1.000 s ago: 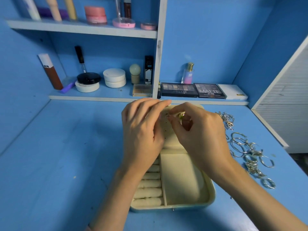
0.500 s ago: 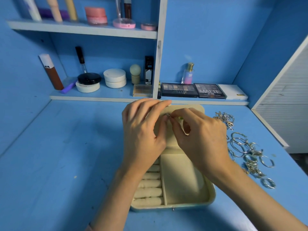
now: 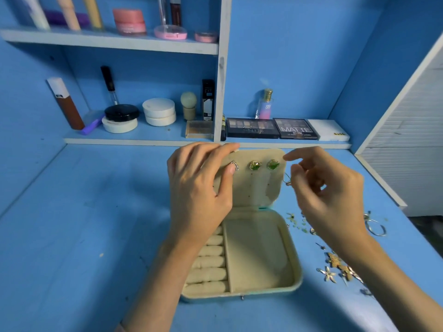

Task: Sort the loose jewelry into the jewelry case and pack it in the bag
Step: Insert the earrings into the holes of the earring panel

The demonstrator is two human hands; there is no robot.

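A black tube (image 3: pixel 207 99) on the shelf (image 3: pixel 134 140) is showing "FIT". The left hand (image 3: pixel 199 188) is closing its grip on the raised lid of the open jewelry case (image 3: pixel 261 259) on the counter (image 3: pixel 84 236), thumb on a silver stud (image 3: pixel 236 165) beside two green studs (image 3: pixel 254 165). Behind, an "SB" bottle (image 3: pixel 266 104) is standing by "NUDES" (image 3: pixel 251 128) and "MATTE" (image 3: pixel 296 129) palettes. The right hand (image 3: pixel 328 195) is pinching a small earring (image 3: pixel 287 182) in its grip above the loose jewelry (image 3: pixel 335 267).

Home vanity corner, all painted blue. Two shelves (image 3: pixel 107 41) over the counter (image 3: pixel 72 236) carry makeup: eyeshadow palettes (image 3: pixel 251 128), one reading MATTE, stacked powder compacts (image 3: pixel 159 111), a foundation bottle (image 3: pixel 66 104), a perfume bottle (image 3: pixel 265 105) and pink jars (image 3: pixel 129 21). A jewelry case (image 3: pixel 259 255) sits open on the counter. White louvred door (image 3: pixel 412 152) on the right.
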